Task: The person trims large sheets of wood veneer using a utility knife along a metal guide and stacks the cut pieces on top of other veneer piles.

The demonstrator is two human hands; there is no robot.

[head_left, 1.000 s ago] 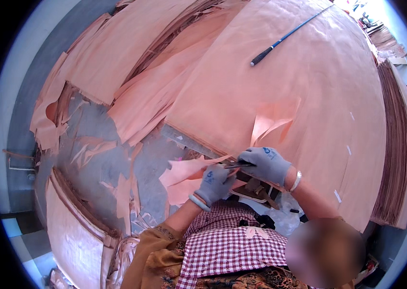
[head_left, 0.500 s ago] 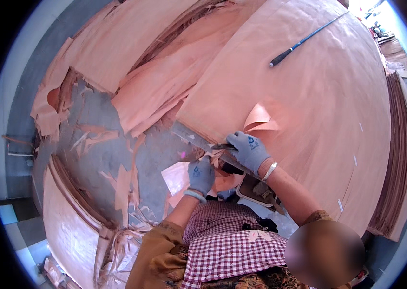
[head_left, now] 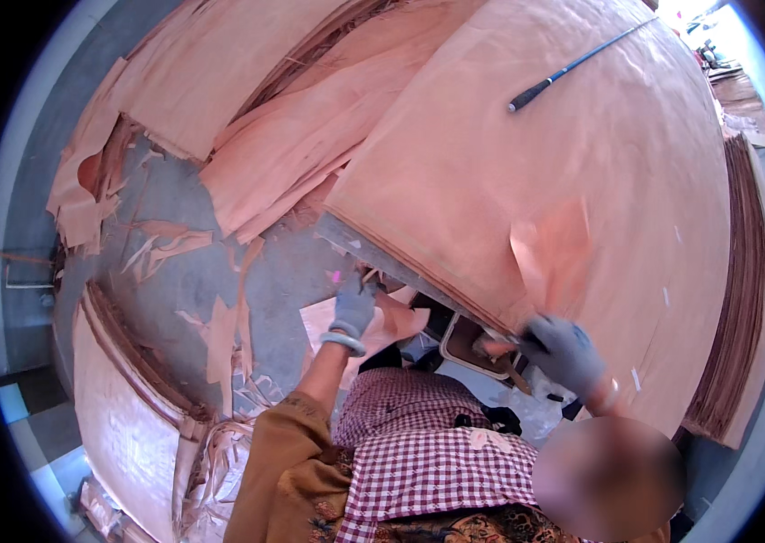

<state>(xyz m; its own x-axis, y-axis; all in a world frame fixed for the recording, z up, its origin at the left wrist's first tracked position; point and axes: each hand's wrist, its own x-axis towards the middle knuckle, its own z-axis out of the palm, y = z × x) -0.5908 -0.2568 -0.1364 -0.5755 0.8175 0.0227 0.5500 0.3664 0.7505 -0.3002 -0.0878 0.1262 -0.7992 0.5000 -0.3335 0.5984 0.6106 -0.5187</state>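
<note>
My grey-gloved left hand (head_left: 353, 308) is low over the floor beside the stack's edge, closed on what looks like a thin veneer scrap (head_left: 368, 277). Below it lie torn pink pieces (head_left: 317, 321). My grey-gloved right hand (head_left: 560, 355) grips a dark blade (head_left: 529, 340), partly hidden by its fingers, at the front edge of the large veneer stack (head_left: 437, 172). A curled loose piece (head_left: 553, 249) stands on the sheets just beyond that hand. A tray-like bin (head_left: 466, 342) with scraps sits under the edge, between my hands.
A blue rod with a black handle (head_left: 532, 93) lies across the stack top. Other veneer piles stand at upper left (head_left: 174, 63), lower left (head_left: 124, 425) and right (head_left: 745, 281). Scraps (head_left: 224, 335) litter the grey floor (head_left: 165, 281). A checked apron covers my lap.
My hands have separated: the left moved left and upward, the right moved right and down along the stack's edge with the blade. The loose piece on top has shifted rightward.
</note>
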